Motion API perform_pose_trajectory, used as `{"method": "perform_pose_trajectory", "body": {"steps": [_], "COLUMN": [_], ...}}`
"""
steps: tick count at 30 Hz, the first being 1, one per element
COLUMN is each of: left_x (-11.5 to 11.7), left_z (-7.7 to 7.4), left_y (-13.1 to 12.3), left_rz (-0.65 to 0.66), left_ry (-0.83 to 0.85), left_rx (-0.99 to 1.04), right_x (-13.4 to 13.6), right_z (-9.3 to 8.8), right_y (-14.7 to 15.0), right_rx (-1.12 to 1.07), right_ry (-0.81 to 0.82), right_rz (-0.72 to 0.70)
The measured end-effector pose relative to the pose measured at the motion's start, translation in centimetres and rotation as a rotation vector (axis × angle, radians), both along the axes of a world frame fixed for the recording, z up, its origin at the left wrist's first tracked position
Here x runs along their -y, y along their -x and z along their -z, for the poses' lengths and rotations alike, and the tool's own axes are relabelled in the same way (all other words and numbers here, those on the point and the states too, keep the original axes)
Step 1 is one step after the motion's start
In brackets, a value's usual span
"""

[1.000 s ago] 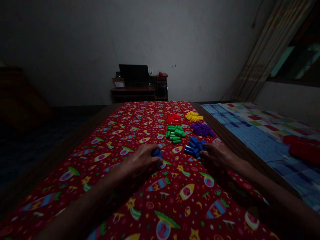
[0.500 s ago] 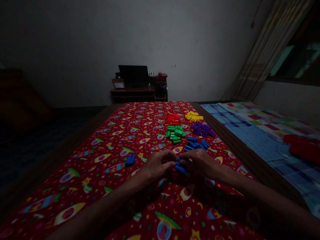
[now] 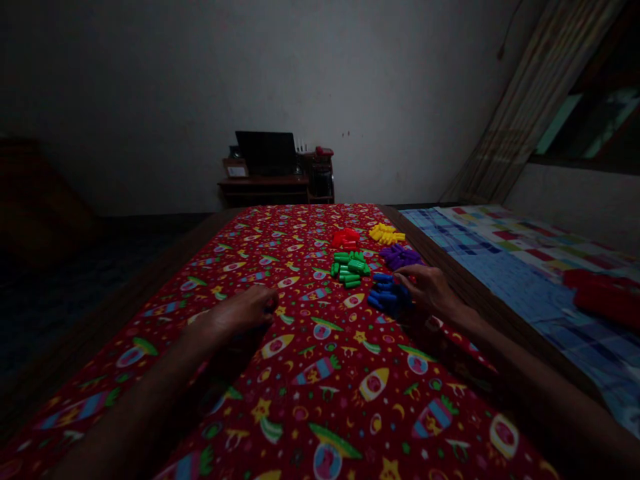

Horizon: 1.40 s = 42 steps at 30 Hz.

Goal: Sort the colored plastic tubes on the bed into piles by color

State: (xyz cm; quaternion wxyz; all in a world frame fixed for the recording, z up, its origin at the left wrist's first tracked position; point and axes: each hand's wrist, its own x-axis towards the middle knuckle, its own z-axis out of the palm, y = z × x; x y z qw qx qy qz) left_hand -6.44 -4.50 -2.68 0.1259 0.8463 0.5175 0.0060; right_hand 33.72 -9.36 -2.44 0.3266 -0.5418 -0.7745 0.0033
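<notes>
On the left of the red patterned cloth, my left hand is closed, with curled fingers low over the spot where a few blue pieces lay. Those pieces are hidden by the hand, and what its fingers hold cannot be seen. To the right, my right hand reaches over a pile of small blue plastic cylinders. Its thumb and fingers are drawn together at the pile's right side, hiding some cylinders and whatever is between the fingertips. Just behind lie green pieces and purple pieces.
Red pieces and yellow pieces form piles farther back. Past the cloth's far end, a monitor stands on a small desk. Blue checked bedding lies to the right. The room is dim.
My hands have parted from the middle, where they held blue pieces together. The left moved left over the separate blue pieces; the right moved forward and right to the blue pile.
</notes>
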Motion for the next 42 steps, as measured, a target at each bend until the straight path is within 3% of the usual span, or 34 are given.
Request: {"method": "perform_pose_trajectory", "body": {"steps": [3,6,10,14,19,22,25,28,32,37,42], "left_x": [0.4,1.7,3.7,4.1,3.5,4.0,4.9,5.4,4.8,3.0,2.0], "left_z": [-0.3,-0.2,1.2,2.2,1.5,1.5,2.0,2.4,2.6,3.9,4.9], "left_y": [-2.4,-6.0,-10.9,-14.4,-16.3,-16.8,-17.3,-17.2,-14.9,-10.3,-8.5], "left_rz": [0.021,0.017,0.070,0.093,0.012,-0.058,-0.113,-0.113,-0.149,-0.194,-0.207], "left_ry": [-0.007,-0.007,0.000,0.003,0.088,0.181,0.241,0.329,0.286,-0.026,-0.074], "left_rx": [0.160,0.436,0.742,0.897,1.126,1.219,1.265,1.283,1.274,1.091,1.028], "right_x": [-0.6,-1.0,-0.8,-0.8,-0.1,1.4,2.9,3.2,2.2,0.5,0.6], "right_z": [-0.4,-0.1,0.7,0.8,-0.4,-1.1,-0.9,-0.5,-0.8,0.1,1.9], "right_y": [-1.8,-3.4,-3.8,-3.4,-2.6,-0.3,2.8,4.7,3.2,-0.7,-1.7], "right_rx": [-0.003,0.174,0.259,0.139,0.085,-0.031,0.021,0.174,0.178,0.012,0.047], "right_ry": [0.050,0.205,0.362,0.369,0.238,0.172,0.112,0.003,0.012,0.033,-0.009], "right_rz": [0.095,0.160,0.024,-0.052,0.019,-0.117,-0.303,-0.297,-0.158,0.008,-0.054]}}
